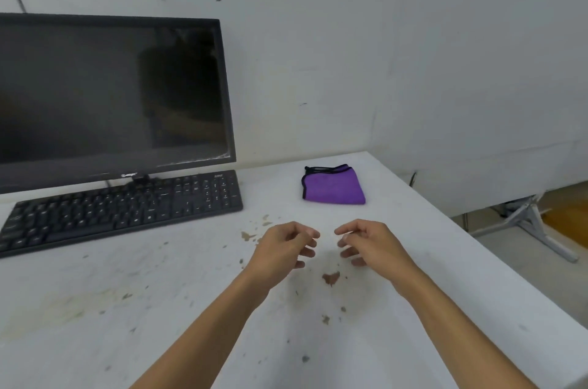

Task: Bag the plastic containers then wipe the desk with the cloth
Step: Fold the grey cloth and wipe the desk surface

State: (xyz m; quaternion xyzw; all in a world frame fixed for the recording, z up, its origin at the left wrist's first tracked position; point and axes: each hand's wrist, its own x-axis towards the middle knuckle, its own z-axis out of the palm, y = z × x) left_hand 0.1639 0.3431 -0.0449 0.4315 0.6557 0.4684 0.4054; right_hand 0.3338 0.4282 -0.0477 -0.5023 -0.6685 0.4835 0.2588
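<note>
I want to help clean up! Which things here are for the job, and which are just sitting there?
For the job:
- purple cloth, folded on the desk
- brown stains on the desk
- left hand and right hand, both holding nothing

Just lying about:
- keyboard
- monitor

No plastic containers or bag show here.

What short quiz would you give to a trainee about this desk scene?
1. True or false: the purple cloth lies folded on the desk, right of the keyboard.
2. The left hand and right hand hold: A the cloth, B a bag, C nothing.
3. Fill the gap: the desk near the hands is ___ (clean / stained).
Key: 1 true; 2 C; 3 stained.
</note>
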